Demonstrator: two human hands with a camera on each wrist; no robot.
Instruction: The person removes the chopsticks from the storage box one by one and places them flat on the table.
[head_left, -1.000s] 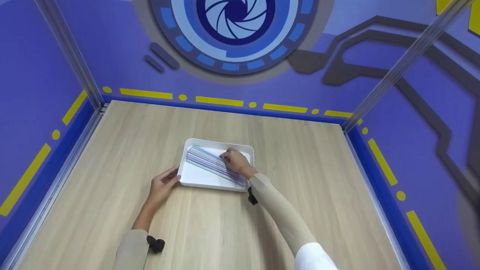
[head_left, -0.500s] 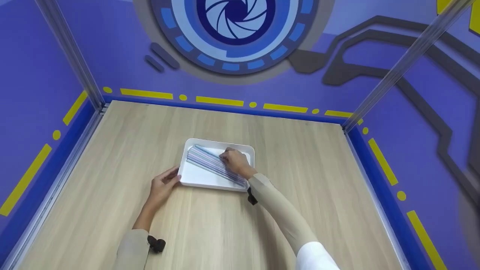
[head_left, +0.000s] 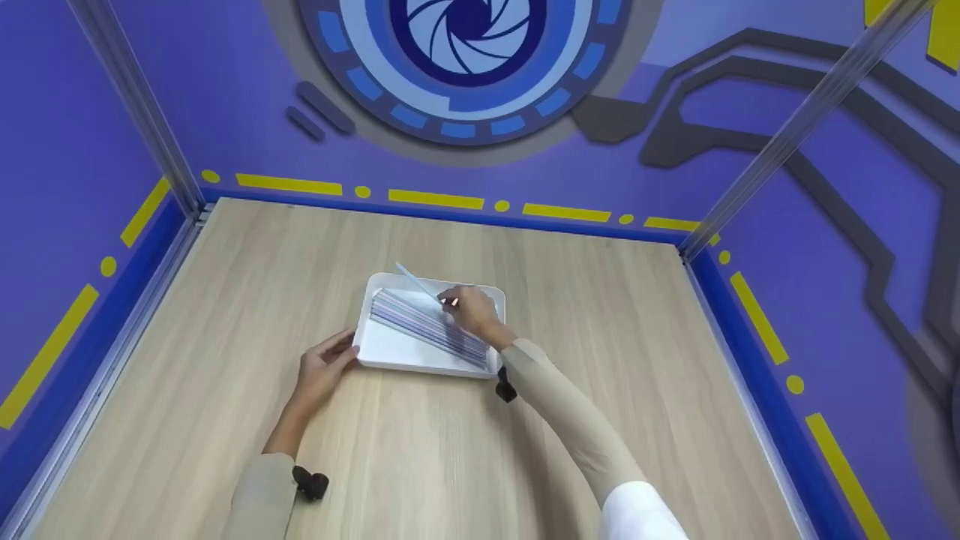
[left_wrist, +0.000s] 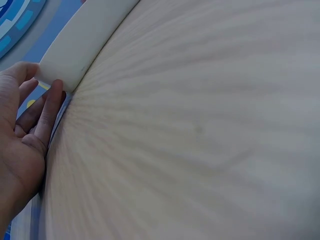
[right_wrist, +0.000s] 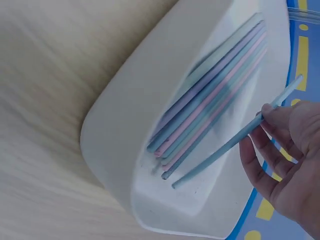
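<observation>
A white tray stands on the wooden table. Across it lie several slim pastel sticks in pink, lilac, blue and green, side by side on a slant. My right hand is over the tray and pinches one light-blue stick between thumb and fingers, tilted and raised off the others. Its far end reaches past the tray's back rim in the head view. At the tray's front left corner, my left hand holds the tray wall with thumb and fingers.
Blue patterned walls enclose the table on the back and both sides. A metal post rises at the back right corner. Wooden tabletop surrounds the tray.
The right hand has lifted one light-blue stick away from the others, its far end now above the back rim. My left hand has stayed at the tray corner.
</observation>
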